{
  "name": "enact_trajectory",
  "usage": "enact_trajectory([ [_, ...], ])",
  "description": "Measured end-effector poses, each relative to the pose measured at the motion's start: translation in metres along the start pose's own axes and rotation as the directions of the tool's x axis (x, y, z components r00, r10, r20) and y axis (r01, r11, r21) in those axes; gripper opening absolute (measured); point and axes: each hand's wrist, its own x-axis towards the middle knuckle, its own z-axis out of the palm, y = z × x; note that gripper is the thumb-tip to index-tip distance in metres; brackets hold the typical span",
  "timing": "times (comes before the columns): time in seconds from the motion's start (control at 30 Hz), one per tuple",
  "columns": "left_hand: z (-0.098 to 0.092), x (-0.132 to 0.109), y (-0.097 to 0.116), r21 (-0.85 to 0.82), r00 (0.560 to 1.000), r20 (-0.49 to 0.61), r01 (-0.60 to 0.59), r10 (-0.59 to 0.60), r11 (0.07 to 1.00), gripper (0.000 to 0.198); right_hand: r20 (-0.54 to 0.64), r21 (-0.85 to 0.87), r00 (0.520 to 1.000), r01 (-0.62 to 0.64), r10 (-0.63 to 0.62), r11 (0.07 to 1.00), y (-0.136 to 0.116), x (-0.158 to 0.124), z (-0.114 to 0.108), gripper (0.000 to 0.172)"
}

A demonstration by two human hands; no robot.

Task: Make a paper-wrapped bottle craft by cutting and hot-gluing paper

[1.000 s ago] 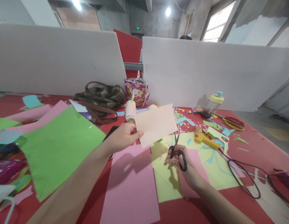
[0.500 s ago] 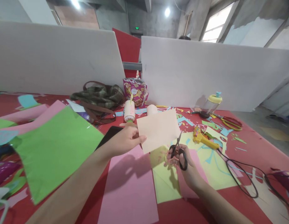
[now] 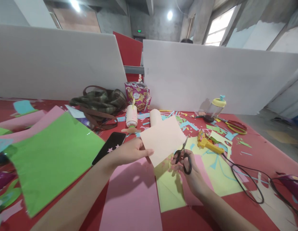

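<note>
My left hand [image 3: 136, 150] pinches the left edge of a cream sheet of paper [image 3: 163, 138], thumb on top, and holds it tilted above the table. In my right hand [image 3: 186, 165] are scissors [image 3: 184, 157] with black handles, pointing up, the blades close beside the sheet's right edge; whether they touch it I cannot tell. Pink paper [image 3: 132, 199] lies beneath the left hand, and yellow paper [image 3: 169, 192] beneath the right. Left of my left hand is a black phone [image 3: 111, 144] with pink stars on it.
Green paper [image 3: 55, 160] covers the left. A yellow glue gun [image 3: 210, 144] with a black cord lies right, near red-handled scissors [image 3: 236, 125] and a lidded jar [image 3: 214, 109]. Behind are a cream cylinder [image 3: 131, 116], a snack bag [image 3: 138, 95], a plaid bag [image 3: 103, 100] and a white partition [image 3: 199, 77].
The cream sheet has turned, its lower corner shifting right and down in my left hand. More of the phone shows. The scissors stay beside the sheet's right edge.
</note>
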Motion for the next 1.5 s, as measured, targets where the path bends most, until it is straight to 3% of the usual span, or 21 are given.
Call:
enact_trajectory([
  [0.2, 0.004, 0.0, -0.001, -0.023, 0.999, 0.044, 0.001, 0.0, 1.0, 0.024, -0.075, -0.009, 0.997, -0.023, 0.022, 1.0, 0.002, 0.0, 0.0, 0.028],
  [0.83, -0.007, -0.003, 0.003, 0.074, 0.999, 0.054, -0.013, 0.009, 0.997, 0.021, -0.02, -0.061, 0.999, 0.039, -0.04, 0.997, 0.006, 0.001, 0.0, 0.019],
  [1.03, -0.015, -0.006, 0.004, 0.114, 1.0, -0.013, -0.025, 0.027, 0.993, 0.021, -0.01, -0.085, 1.0, 0.023, -0.024, 0.996, 0.003, 0.0, 0.001, 0.018],
  [1.2, -0.019, -0.005, 0.0, 0.19, 0.985, -0.172, 0.009, 0.024, 0.982, 0.024, -0.021, -0.087, 0.999, 0.027, -0.029, 0.996, 0.003, 0.0, 0.002, 0.021],
  [1.33, -0.008, 0.003, -0.006, 0.051, 0.964, -0.256, -0.064, 0.075, 0.997, 0.037, -0.028, -0.08, 0.999, 0.037, -0.04, 0.996, 0.005, 0.001, 0.003, 0.022],
  [1.5, 0.01, 0.012, -0.011, -0.04, 0.94, -0.338, -0.061, 0.044, 0.997, 0.045, -0.008, -0.044, 0.999, 0.047, -0.048, 0.998, 0.008, 0.001, 0.003, 0.02],
])
